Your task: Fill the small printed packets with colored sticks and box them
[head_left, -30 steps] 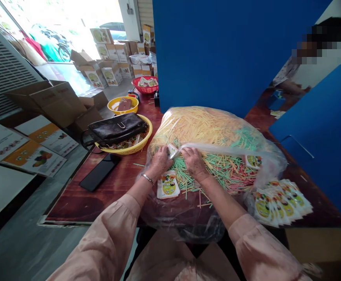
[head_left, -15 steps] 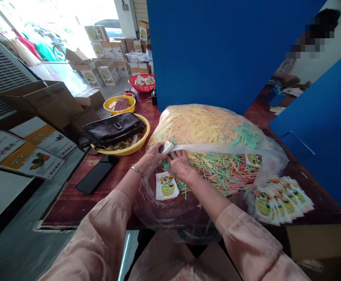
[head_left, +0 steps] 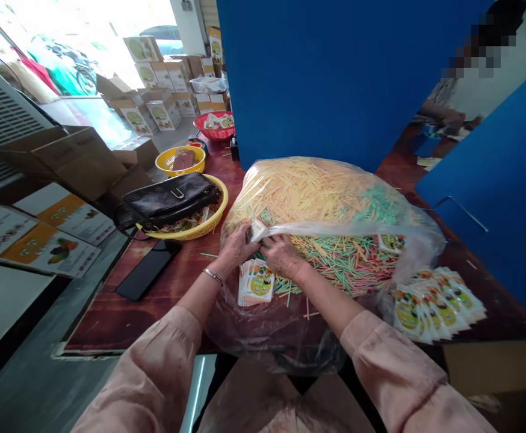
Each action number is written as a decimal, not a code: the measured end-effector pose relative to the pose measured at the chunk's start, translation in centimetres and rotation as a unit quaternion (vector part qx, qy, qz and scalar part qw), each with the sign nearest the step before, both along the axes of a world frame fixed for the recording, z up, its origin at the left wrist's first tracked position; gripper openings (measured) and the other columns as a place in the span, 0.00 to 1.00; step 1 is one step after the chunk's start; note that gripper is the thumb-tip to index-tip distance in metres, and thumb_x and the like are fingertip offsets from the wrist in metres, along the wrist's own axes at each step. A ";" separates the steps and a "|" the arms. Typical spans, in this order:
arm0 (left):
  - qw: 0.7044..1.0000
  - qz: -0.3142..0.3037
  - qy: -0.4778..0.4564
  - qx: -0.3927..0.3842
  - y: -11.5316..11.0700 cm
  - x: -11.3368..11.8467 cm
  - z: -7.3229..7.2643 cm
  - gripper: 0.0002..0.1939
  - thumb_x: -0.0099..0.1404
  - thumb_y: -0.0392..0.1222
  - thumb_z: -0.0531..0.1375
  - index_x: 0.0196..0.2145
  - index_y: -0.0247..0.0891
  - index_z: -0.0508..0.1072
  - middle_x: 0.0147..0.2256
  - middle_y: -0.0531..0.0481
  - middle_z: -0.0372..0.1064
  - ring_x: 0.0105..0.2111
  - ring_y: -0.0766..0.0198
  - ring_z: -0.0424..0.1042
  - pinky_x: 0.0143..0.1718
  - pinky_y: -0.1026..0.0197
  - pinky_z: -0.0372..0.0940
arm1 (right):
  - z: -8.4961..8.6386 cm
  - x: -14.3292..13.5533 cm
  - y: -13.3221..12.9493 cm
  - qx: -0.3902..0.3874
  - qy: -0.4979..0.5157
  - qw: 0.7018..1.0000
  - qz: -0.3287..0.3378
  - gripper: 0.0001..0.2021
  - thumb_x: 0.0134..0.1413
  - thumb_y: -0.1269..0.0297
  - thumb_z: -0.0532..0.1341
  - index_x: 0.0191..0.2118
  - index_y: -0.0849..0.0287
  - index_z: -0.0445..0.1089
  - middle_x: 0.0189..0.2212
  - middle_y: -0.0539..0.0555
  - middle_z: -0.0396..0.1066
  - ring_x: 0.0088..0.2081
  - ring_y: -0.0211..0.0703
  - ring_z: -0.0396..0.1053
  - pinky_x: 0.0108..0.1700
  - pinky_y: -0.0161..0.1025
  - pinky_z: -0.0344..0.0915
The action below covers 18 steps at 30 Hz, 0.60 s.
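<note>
Crossing sticks (head_left: 348,261) beside hands (head_left: 283,257): bag edge (head_left: 348,228); phone (head_left: 147,272), handbag (head_left: 166,203) at left

Single head-worn view, forward and down

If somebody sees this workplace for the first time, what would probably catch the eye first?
Most likely the big clear bag of coloured sticks in the middle of the view, with the left hand and right hand at its near left side. The large blue panel behind it would probably come next, then the black purse lying across a yellow basket to the left.
</note>
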<state>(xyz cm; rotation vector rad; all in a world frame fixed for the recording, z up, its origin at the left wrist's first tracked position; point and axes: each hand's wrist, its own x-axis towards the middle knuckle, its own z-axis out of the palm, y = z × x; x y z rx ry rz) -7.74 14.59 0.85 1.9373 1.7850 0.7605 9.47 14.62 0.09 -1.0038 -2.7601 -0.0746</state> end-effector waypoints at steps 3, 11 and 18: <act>0.998 0.011 0.053 0.012 -0.6 0.4 -0.6 0.28 0.52 0.41 0.60 0.51 0.33 0.63 0.44 0.41 0.67 0.44 0.55 0.67 0.46 0.54 0.62 | -0.4 0.6 0.2 -0.002 0.008 1.000 0.014 0.11 0.56 0.67 0.55 0.43 0.57 0.71 0.50 0.58 0.66 0.51 0.54 0.58 0.51 0.53 0.53; 0.994 0.016 0.104 0.021 -1.8 1.2 -0.8 0.27 0.55 0.40 0.58 0.52 0.34 0.59 0.47 0.39 0.64 0.48 0.52 0.65 0.47 0.53 0.62 | -0.3 3.2 -0.4 0.002 0.049 0.997 0.062 0.12 0.50 0.69 0.59 0.43 0.55 0.71 0.53 0.54 0.65 0.56 0.49 0.56 0.55 0.50 0.50; 0.996 0.008 0.091 0.022 -2.1 1.3 -0.7 0.25 0.55 0.39 0.59 0.51 0.34 0.60 0.49 0.39 0.63 0.50 0.53 0.63 0.49 0.54 0.61 | -1.0 6.2 -1.3 0.003 0.054 0.995 0.089 0.17 0.48 0.71 0.59 0.46 0.54 0.70 0.52 0.54 0.67 0.54 0.47 0.60 0.53 0.48 0.53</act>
